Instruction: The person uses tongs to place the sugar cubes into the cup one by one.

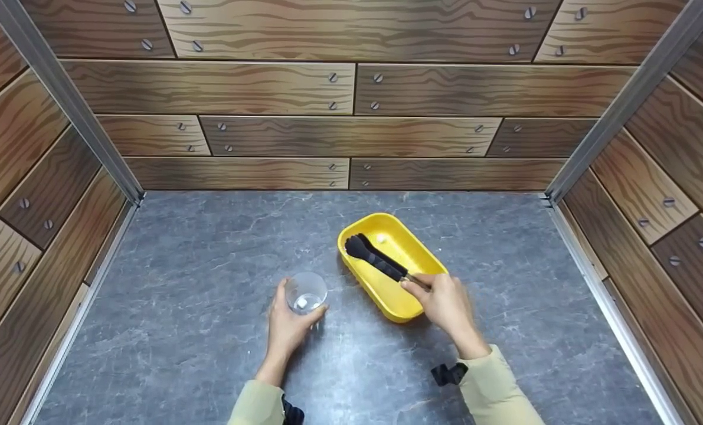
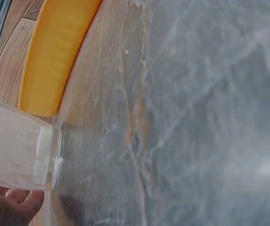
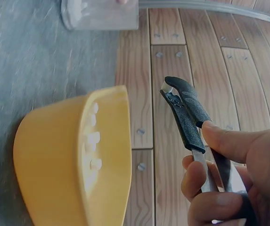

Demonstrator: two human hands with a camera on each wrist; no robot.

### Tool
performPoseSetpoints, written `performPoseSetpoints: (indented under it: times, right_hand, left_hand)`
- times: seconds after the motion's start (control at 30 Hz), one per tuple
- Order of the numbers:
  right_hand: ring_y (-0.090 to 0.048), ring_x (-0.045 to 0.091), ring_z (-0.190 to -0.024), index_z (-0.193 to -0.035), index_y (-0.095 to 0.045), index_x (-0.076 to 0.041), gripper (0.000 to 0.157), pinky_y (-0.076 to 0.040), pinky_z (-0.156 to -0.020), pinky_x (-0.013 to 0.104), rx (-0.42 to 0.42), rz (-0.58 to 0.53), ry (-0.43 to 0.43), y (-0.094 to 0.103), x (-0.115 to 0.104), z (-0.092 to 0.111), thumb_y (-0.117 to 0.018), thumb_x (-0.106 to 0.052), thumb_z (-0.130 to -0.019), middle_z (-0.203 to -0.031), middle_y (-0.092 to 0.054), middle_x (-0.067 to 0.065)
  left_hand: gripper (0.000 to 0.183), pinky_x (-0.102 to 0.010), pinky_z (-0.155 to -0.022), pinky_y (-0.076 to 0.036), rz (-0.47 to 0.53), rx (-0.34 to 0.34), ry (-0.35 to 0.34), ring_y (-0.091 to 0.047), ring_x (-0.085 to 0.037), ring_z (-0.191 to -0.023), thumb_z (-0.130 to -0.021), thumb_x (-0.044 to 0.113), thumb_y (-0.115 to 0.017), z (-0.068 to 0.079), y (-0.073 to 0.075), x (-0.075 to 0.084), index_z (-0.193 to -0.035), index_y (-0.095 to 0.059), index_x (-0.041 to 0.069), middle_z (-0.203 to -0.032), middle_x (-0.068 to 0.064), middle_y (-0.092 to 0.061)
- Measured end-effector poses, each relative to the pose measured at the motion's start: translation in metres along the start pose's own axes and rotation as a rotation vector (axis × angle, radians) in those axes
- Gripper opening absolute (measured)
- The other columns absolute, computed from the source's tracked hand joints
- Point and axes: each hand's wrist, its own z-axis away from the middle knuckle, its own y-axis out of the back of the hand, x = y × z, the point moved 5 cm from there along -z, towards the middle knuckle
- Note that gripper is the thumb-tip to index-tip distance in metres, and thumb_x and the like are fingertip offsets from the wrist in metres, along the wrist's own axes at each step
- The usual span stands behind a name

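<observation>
My left hand [image 1: 289, 324] holds a clear plastic cup [image 1: 308, 289] with its fingers and thumb around the side. The cup is upright on or just above the table, with white pieces [image 1: 302, 302] at its bottom. In my right hand [image 1: 448, 304] is a pair of tongs [image 1: 381, 261] with black tips and metal handles, gripped between thumb and fingers. The tongs slant over a yellow tray [image 1: 393, 313]. A small white piece [image 3: 167, 87] shows between the tong tips in the right wrist view. Several white pieces [image 3: 95, 164] lie inside the tray.
A grey marbled tabletop [image 1: 209, 248] lies under everything. Wood-patterned panels [image 1: 351, 88] stand at the back and on both sides, with metal posts [image 1: 593, 106] at the corners. The tray stands to the right of the cup and farther back.
</observation>
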Motion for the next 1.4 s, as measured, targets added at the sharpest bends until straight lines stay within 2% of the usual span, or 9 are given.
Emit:
performPoseSetpoints:
  times: [0.13,0.27,0.43,0.63,0.77,0.9,1.1,1.23,1.4]
  right_hand:
    - [-0.044,0.013,-0.050,-0.107,-0.078,-0.012,0.034,-0.036,-0.050,0.029,-0.001,-0.014,0.048,-0.002,-0.011,0.003,-0.074,-0.039,-0.087,-0.094,-0.074,0.005]
    - [-0.045,0.012,-0.051,-0.104,-0.079,-0.014,0.030,-0.037,-0.048,0.029,-0.009,-0.032,0.093,-0.006,-0.021,0.007,-0.075,-0.037,-0.086,-0.089,-0.074,0.002]
    - [-0.050,0.014,-0.058,-0.101,-0.080,-0.019,0.026,-0.043,-0.052,0.033,-0.003,0.009,0.147,-0.012,-0.033,0.014,-0.076,-0.039,-0.085,-0.087,-0.073,-0.001]
    - [-0.048,0.012,-0.056,-0.098,-0.079,-0.026,0.022,-0.041,-0.050,0.033,-0.014,0.059,0.206,-0.020,-0.042,0.020,-0.077,-0.042,-0.083,-0.068,-0.062,-0.011]
    - [-0.045,0.009,-0.054,-0.097,-0.078,-0.025,0.020,-0.039,-0.048,0.032,-0.022,0.063,0.231,-0.022,-0.043,0.021,-0.077,-0.041,-0.084,-0.064,-0.056,-0.013]
    - [-0.046,0.009,-0.055,-0.100,-0.077,-0.022,0.025,-0.039,-0.049,0.032,-0.005,0.053,0.203,-0.018,-0.039,0.019,-0.077,-0.041,-0.084,-0.069,-0.060,-0.011]
    - [-0.044,0.009,-0.050,-0.105,-0.076,-0.012,0.035,-0.037,-0.046,0.029,0.017,0.017,0.151,-0.007,-0.025,0.012,-0.076,-0.041,-0.085,-0.066,-0.059,-0.007]
    - [-0.045,0.011,-0.049,-0.109,-0.075,-0.009,0.040,-0.037,-0.044,0.030,0.045,0.011,0.105,0.003,-0.013,0.005,-0.076,-0.041,-0.085,-0.069,-0.063,-0.001]
    - [-0.058,0.017,-0.059,-0.114,-0.074,-0.009,0.046,-0.046,-0.050,0.035,0.065,0.057,0.031,0.011,0.004,-0.001,-0.072,-0.045,-0.087,-0.089,-0.072,0.010]
  left_hand:
    - [0.100,-0.053,-0.101,-0.041,0.007,0.004,-0.009,-0.051,-0.041,-0.121,-0.063,0.035,-0.093,0.000,0.000,0.000,-0.141,-0.043,-0.001,-0.132,-0.026,-0.053]
    - [0.101,-0.053,-0.101,-0.041,0.014,0.008,-0.016,-0.052,-0.042,-0.120,-0.062,0.036,-0.093,0.000,0.001,0.000,-0.141,-0.043,-0.001,-0.132,-0.026,-0.054]
    - [0.101,-0.053,-0.101,-0.041,0.010,0.006,-0.007,-0.051,-0.042,-0.120,-0.062,0.035,-0.093,0.000,0.001,0.001,-0.141,-0.043,-0.001,-0.132,-0.027,-0.053]
    - [0.101,-0.052,-0.103,-0.040,0.010,0.005,-0.005,-0.051,-0.042,-0.121,-0.062,0.033,-0.093,-0.001,0.000,0.000,-0.141,-0.042,-0.003,-0.132,-0.027,-0.053]
    - [0.100,-0.052,-0.103,-0.040,0.017,0.007,-0.009,-0.051,-0.042,-0.121,-0.062,0.032,-0.093,-0.001,0.000,0.000,-0.141,-0.043,-0.003,-0.132,-0.027,-0.054]
    - [0.101,-0.054,-0.102,-0.040,0.015,0.005,-0.004,-0.051,-0.043,-0.120,-0.062,0.032,-0.093,-0.001,0.000,0.000,-0.141,-0.042,-0.004,-0.132,-0.028,-0.053]
    - [0.101,-0.054,-0.102,-0.040,0.013,0.003,-0.002,-0.051,-0.043,-0.121,-0.062,0.033,-0.093,-0.001,0.000,0.000,-0.141,-0.042,-0.003,-0.132,-0.028,-0.053]
    - [0.099,-0.053,-0.102,-0.041,0.015,0.004,-0.004,-0.052,-0.042,-0.120,-0.062,0.033,-0.093,0.000,0.000,0.001,-0.140,-0.044,-0.002,-0.131,-0.027,-0.054]
    - [0.099,-0.053,-0.102,-0.041,0.015,-0.002,0.007,-0.052,-0.042,-0.120,-0.062,0.033,-0.093,0.000,0.000,0.000,-0.141,-0.043,0.000,-0.131,-0.027,-0.054]
